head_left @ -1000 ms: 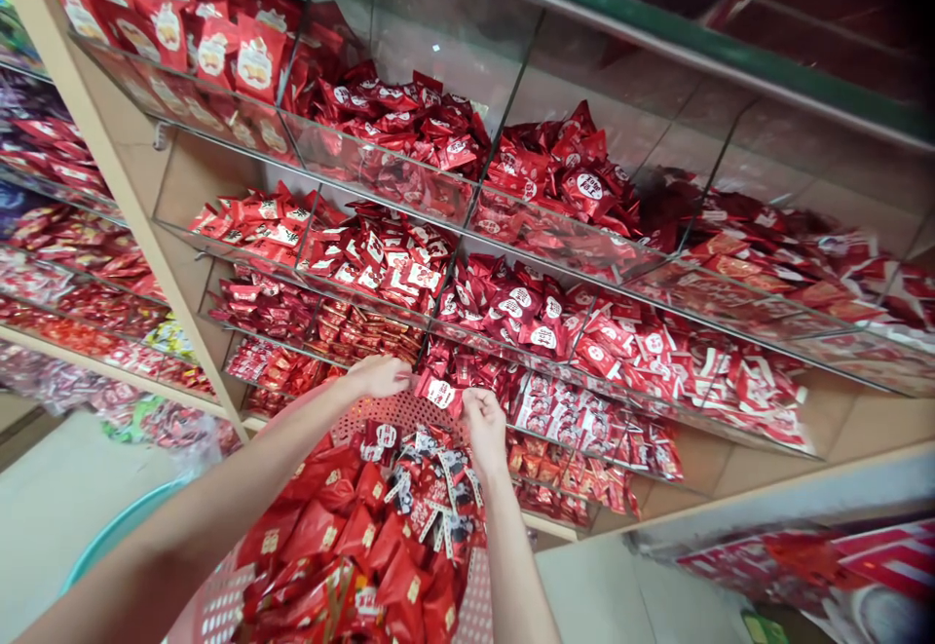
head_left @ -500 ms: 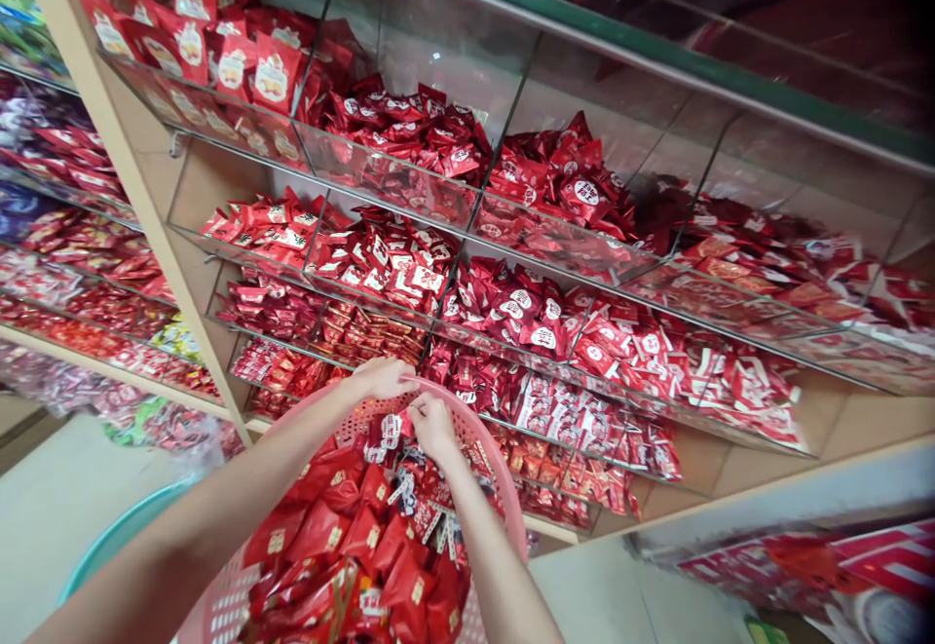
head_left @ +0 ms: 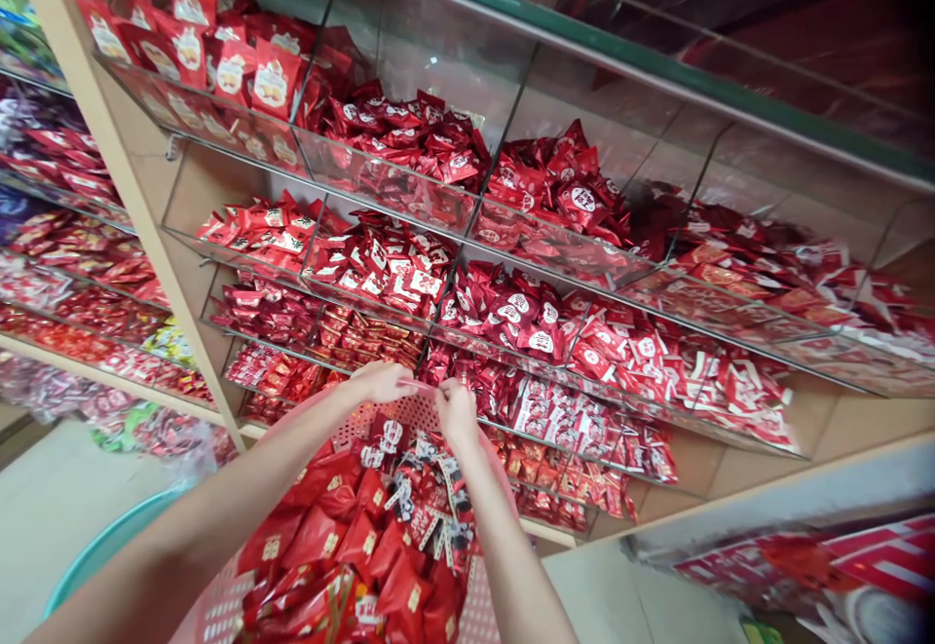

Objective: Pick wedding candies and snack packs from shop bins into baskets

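Red pkts in pink basket: what're the hands on?

L hand curled over far rim, fingers closed on it. R hand pinched nr same rim, can't tell if it's got anything.

Where's the stuff?

Mostly in basket, just below hands; more in clear shelf bins, far. Any next move needs R fingers loosened first.

Wooden shelving above a seemingly tiled floor.
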`<state>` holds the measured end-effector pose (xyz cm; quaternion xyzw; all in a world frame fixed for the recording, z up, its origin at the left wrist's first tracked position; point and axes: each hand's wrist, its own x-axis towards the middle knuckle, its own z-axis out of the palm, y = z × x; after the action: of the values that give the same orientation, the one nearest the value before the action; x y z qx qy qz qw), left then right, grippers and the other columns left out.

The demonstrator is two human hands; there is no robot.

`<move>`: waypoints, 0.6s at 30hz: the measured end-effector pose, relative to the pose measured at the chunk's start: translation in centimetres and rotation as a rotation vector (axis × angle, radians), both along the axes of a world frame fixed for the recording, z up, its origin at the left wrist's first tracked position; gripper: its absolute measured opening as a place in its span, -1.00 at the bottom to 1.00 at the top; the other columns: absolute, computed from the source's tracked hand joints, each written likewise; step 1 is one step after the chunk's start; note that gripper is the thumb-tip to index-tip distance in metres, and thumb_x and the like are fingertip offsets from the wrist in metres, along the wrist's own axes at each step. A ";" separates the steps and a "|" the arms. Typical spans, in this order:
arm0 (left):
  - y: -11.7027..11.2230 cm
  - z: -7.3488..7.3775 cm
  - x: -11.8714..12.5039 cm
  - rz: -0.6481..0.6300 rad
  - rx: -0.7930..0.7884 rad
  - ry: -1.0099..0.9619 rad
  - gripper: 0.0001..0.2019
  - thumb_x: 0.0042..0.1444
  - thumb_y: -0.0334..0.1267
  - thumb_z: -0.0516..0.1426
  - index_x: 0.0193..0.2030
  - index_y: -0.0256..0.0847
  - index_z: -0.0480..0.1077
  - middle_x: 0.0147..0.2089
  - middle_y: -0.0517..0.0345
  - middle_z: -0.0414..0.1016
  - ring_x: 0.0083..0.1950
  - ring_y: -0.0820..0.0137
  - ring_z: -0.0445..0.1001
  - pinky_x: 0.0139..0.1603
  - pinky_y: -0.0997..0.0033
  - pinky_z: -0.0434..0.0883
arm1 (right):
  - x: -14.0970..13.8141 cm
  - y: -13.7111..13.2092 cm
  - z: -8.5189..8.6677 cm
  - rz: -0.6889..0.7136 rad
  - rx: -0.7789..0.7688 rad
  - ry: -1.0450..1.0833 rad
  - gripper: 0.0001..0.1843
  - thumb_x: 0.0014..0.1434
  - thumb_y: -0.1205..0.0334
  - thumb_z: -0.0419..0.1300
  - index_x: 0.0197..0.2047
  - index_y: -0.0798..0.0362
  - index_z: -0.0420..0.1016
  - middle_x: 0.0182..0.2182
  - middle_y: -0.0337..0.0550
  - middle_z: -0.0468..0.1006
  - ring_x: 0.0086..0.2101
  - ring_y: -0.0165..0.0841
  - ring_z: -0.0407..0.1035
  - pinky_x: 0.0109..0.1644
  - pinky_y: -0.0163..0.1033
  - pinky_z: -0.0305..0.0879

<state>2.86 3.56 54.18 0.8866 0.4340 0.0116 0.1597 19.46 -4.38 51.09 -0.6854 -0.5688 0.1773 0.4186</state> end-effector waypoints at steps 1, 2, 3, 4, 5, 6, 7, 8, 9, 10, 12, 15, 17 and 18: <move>0.0 0.0 0.0 -0.001 -0.001 -0.002 -0.57 0.13 0.16 -0.08 -0.15 -0.01 0.47 -0.21 0.09 0.58 -0.15 0.17 0.53 -0.22 0.33 0.39 | 0.7 0.3 0.4 -0.050 0.000 -0.042 -0.87 0.11 0.31 0.04 -0.37 0.00 0.40 -0.46 -0.13 0.48 -0.35 -0.25 0.38 -0.23 -0.22 0.22; 0.1 0.0 0.0 -0.002 -0.002 -0.003 -0.57 0.13 0.16 -0.07 -0.15 -0.01 0.47 -0.21 0.09 0.58 -0.15 0.18 0.53 -0.21 0.33 0.39 | 1.3 0.7 0.7 -0.107 -0.006 -0.096 -0.88 0.11 0.29 0.04 -0.32 0.01 0.39 -0.40 -0.08 0.49 -0.31 -0.23 0.38 -0.22 -0.20 0.22; 0.1 0.0 0.0 -0.004 -0.002 -0.005 -0.57 0.12 0.16 -0.07 -0.15 -0.01 0.47 -0.21 0.10 0.58 -0.16 0.19 0.53 -0.20 0.33 0.39 | 1.7 1.0 1.0 -0.165 -0.014 -0.153 -0.88 0.10 0.28 0.06 -0.26 0.02 0.38 -0.31 -0.02 0.49 -0.25 -0.20 0.38 -0.20 -0.18 0.22; 0.1 0.0 0.0 -0.005 -0.002 -0.006 -0.57 0.12 0.16 -0.07 -0.16 -0.01 0.47 -0.22 0.10 0.58 -0.17 0.20 0.53 -0.20 0.33 0.39 | 2.1 1.3 1.1 -0.218 -0.019 -0.198 -0.84 0.08 0.26 0.08 -0.21 0.03 0.36 -0.22 0.06 0.47 -0.18 -0.15 0.36 -0.18 -0.15 0.22; 0.2 -0.1 0.0 -0.006 -0.002 -0.006 -0.57 0.12 0.17 -0.07 -0.16 -0.01 0.47 -0.22 0.11 0.58 -0.17 0.20 0.53 -0.20 0.33 0.39 | 2.3 1.6 1.2 -0.264 -0.028 -0.240 -0.78 0.06 0.24 0.12 -0.17 0.05 0.34 -0.14 0.13 0.43 -0.12 -0.10 0.34 -0.16 -0.11 0.23; 0.3 -0.1 0.0 -0.005 -0.002 -0.005 -0.56 0.12 0.18 -0.07 -0.17 0.00 0.47 -0.23 0.11 0.58 -0.17 0.20 0.53 -0.20 0.33 0.39 | 2.4 1.8 1.2 -0.301 -0.039 -0.277 -0.73 0.05 0.22 0.14 -0.14 0.06 0.32 -0.10 0.20 0.40 -0.07 -0.05 0.31 -0.14 -0.07 0.23; 0.3 -0.1 0.0 -0.002 -0.004 -0.002 -0.56 0.12 0.18 -0.07 -0.17 0.00 0.48 -0.23 0.11 0.58 -0.17 0.20 0.53 -0.21 0.33 0.39 | 2.3 2.1 1.2 -0.329 -0.052 -0.309 -0.69 0.04 0.20 0.16 -0.12 0.08 0.30 -0.08 0.25 0.38 -0.05 -0.01 0.29 -0.13 -0.03 0.23; 0.4 -0.2 0.0 0.000 -0.006 0.001 -0.56 0.12 0.18 -0.07 -0.17 0.00 0.48 -0.24 0.11 0.58 -0.17 0.19 0.53 -0.21 0.33 0.39 | 2.3 2.2 1.1 -0.349 -0.067 -0.337 -0.66 0.04 0.18 0.16 -0.11 0.09 0.28 -0.08 0.28 0.38 -0.04 0.02 0.28 -0.13 0.00 0.22; 0.4 -0.2 0.0 0.003 -0.010 0.004 -0.56 0.12 0.18 -0.07 -0.17 0.00 0.48 -0.24 0.12 0.58 -0.17 0.19 0.54 -0.22 0.33 0.39 | 2.2 2.4 1.0 -0.362 -0.080 -0.362 -0.65 0.05 0.17 0.16 -0.09 0.10 0.27 -0.09 0.30 0.38 -0.04 0.04 0.28 -0.13 0.03 0.22; 0.5 -0.2 0.0 0.005 -0.014 0.007 -0.57 0.12 0.17 -0.07 -0.17 0.01 0.48 -0.25 0.12 0.59 -0.17 0.18 0.54 -0.22 0.33 0.39 | 2.0 2.5 0.9 -0.369 -0.092 -0.384 -0.64 0.06 0.16 0.15 -0.09 0.11 0.26 -0.10 0.32 0.39 -0.05 0.05 0.29 -0.13 0.05 0.22; 0.6 -0.2 0.0 0.006 -0.018 0.010 -0.57 0.12 0.17 -0.08 -0.16 0.01 0.47 -0.26 0.12 0.59 -0.18 0.18 0.54 -0.23 0.32 0.40 | 1.9 2.4 0.7 -0.375 -0.107 -0.420 -0.65 0.08 0.15 0.14 -0.09 0.12 0.26 -0.12 0.32 0.41 -0.07 0.05 0.31 -0.13 0.05 0.22; 0.7 -0.3 0.0 0.005 -0.016 0.008 -0.56 0.12 0.18 -0.08 -0.17 0.00 0.48 -0.25 0.10 0.59 -0.17 0.16 0.54 -0.22 0.31 0.39 | 2.5 2.0 0.5 -0.371 -0.111 -0.458 -0.69 0.13 0.13 0.09 -0.10 0.12 0.27 -0.15 0.28 0.44 -0.10 0.02 0.33 -0.17 0.01 0.22; 0.8 -0.3 0.0 0.005 -0.014 0.008 -0.55 0.12 0.19 -0.08 -0.18 0.00 0.48 -0.23 0.10 0.59 -0.16 0.16 0.54 -0.22 0.31 0.39 | 3.3 1.4 0.5 -0.355 -0.104 -0.477 -0.74 0.18 0.15 0.02 -0.12 0.12 0.29 -0.17 0.24 0.46 -0.14 -0.03 0.35 -0.19 -0.04 0.21; 0.9 -0.4 0.0 0.005 -0.013 0.008 -0.55 0.11 0.19 -0.08 -0.18 0.00 0.48 -0.22 0.10 0.59 -0.15 0.16 0.54 -0.21 0.31 0.39 | 3.9 1.1 0.5 -0.339 -0.099 -0.487 -0.76 0.20 0.18 -0.02 -0.13 0.12 0.30 -0.18 0.22 0.47 -0.16 -0.06 0.35 -0.19 -0.06 0.21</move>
<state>2.87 4.42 53.81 0.8844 0.4371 0.0056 0.1636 23.31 -3.29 51.60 -0.8125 -0.5207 -0.0375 0.2596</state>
